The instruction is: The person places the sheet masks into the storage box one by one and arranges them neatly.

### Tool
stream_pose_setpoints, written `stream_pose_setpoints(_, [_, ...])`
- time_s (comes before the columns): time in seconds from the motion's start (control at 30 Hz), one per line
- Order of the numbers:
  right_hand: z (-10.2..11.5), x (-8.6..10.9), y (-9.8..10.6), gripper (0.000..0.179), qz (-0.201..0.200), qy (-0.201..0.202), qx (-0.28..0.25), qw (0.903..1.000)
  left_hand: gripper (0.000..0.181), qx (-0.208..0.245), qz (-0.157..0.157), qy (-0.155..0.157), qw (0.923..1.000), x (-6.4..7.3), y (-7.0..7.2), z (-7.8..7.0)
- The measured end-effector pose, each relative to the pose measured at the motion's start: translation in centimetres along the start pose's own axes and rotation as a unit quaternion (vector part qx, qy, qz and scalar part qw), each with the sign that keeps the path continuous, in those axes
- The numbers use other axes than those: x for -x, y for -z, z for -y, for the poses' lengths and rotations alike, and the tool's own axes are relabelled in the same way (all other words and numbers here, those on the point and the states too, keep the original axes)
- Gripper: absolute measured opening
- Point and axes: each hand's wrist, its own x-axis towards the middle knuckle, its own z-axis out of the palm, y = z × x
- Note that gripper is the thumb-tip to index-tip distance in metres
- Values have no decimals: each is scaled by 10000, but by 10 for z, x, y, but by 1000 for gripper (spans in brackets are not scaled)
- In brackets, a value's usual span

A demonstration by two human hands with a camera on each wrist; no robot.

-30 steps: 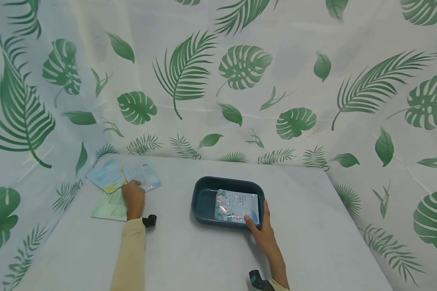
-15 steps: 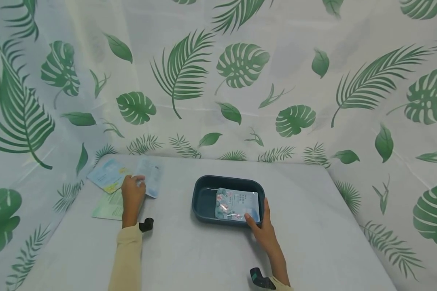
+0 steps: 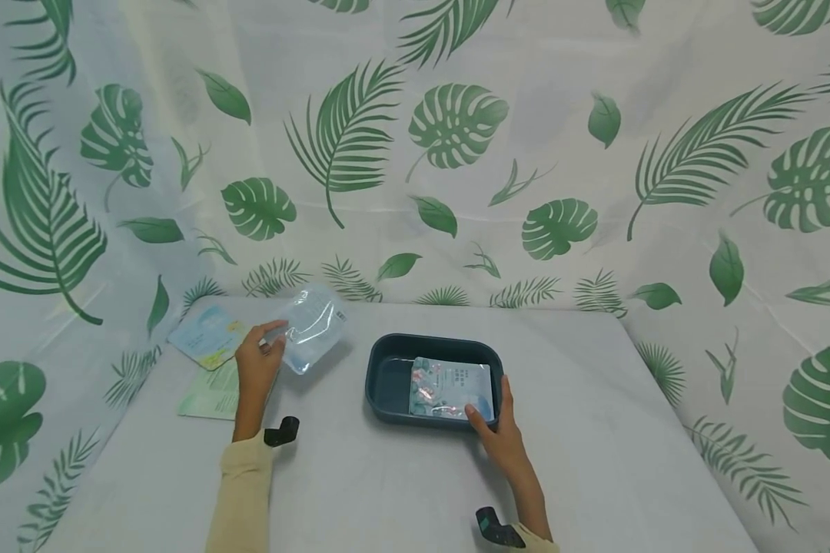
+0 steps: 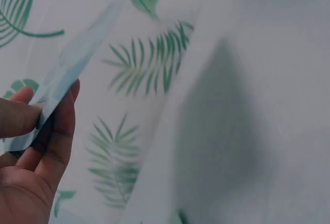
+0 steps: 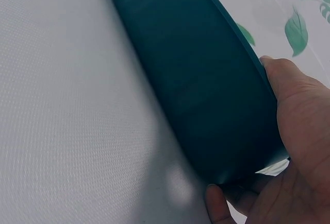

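Note:
In the head view my left hand [image 3: 256, 372] holds a shiny pale blue flat packet [image 3: 316, 326] by its left edge, lifted and tilted above the table. The left wrist view shows the packet [image 4: 77, 59] edge-on, pinched between thumb and fingers. A dark teal rectangular tub [image 3: 389, 384] stands at mid-table. Inside its right half lies a flower-printed packet [image 3: 449, 388]. My right hand [image 3: 506, 449] grips the tub's near right corner, thumb over the rim and fingers along the outside. In the right wrist view the tub's side wall [image 5: 191, 74] fills the middle.
At the table's far left lie a blue and yellow packet [image 3: 207, 336] and a pale green packet [image 3: 210, 392], the first overlapping the second. White table cloth [image 3: 373, 491] spreads around the tub. A leaf-printed curtain [image 3: 470, 207] stands behind the table.
My left hand has picked up the pale blue packet from the pile; the packet has come up off the table and rightward toward the tub. The right hand and tub stay put.

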Motion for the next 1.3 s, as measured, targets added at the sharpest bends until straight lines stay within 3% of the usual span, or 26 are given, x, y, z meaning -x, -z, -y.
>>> stream_pose_setpoints(0.1, [1, -1, 1, 95, -5, -10, -13, 10000, 24, 527, 430, 291, 9973, 0, -7, -10])
stream_pose_setpoints(0.17, [1, 0, 1, 95, -9, -23, -17, 10000, 22, 571, 751, 332, 9950, 1, -15, -16])
stream_pose_setpoints(0.37, [0, 0, 1, 96, 37, -4, -40, 10000, 18, 519, 1426, -60, 9884, 11, -49, -36])
stream_pose_setpoints(0.63, [-1, -2, 0, 95, -2, 27, -53, 10000, 17, 522, 2297, -491, 9706, 24, -95, -54])
stream_pose_setpoints(0.77, [-2, -2, -1, 95, -29, 61, -72, 10000, 18, 452, 2510, -631, 9649, 29, -113, -59])
stream_pose_setpoints(1.03, [-3, 0, -1, 94, 1, 85, -112, 9999, 45, 516, 2850, -164, 9570, 39, -139, -67])
stream_pose_setpoints(1.3, [-5, -2, -2, 94, 3, 231, -214, 9995, 41, 410, 3049, 9, 9515, 49, -155, -67])
